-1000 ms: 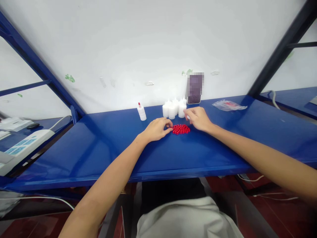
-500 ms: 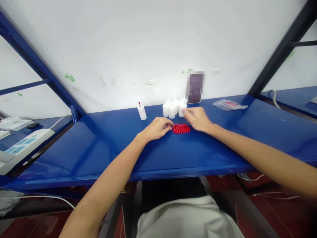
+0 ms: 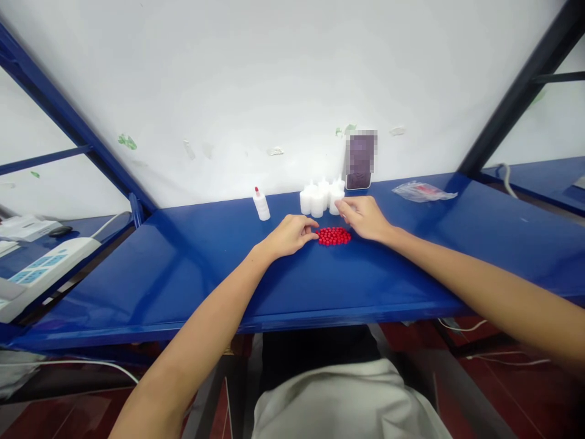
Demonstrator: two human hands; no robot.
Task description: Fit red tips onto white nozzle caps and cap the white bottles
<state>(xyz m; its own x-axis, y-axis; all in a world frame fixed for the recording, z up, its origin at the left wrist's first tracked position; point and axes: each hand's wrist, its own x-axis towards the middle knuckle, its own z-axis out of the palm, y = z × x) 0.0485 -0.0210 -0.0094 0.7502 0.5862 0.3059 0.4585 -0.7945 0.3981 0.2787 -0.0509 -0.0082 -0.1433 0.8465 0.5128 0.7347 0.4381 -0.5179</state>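
Note:
A tight patch of small red caps (image 3: pixel 333 236) lies on the blue table, between my two hands. At its left edge is my left hand (image 3: pixel 292 234), thumb and forefinger apart, their tips beside the nearest caps. My right hand (image 3: pixel 364 217) is behind and to the right of the caps, fingers closed against a white squeeze bottle (image 3: pixel 336 196) at the right of a cluster. Its fingertips partly cover that bottle. Several more white bottles (image 3: pixel 316 201) stand upright there. Apart from them, to the left, stands one white bottle with a red tip (image 3: pixel 261 205).
A phone (image 3: pixel 360 161) leans on the white wall behind the bottles. A clear plastic bag (image 3: pixel 424 192) with something red inside lies at right. Blue frame posts rise at both sides. A white power strip (image 3: pixel 50 271) is at far left, beyond the table (image 3: pixel 196 268).
My left thumb and forefinger have spread slightly at the edge of the caps. My right hand stays at the bottle, almost unmoved.

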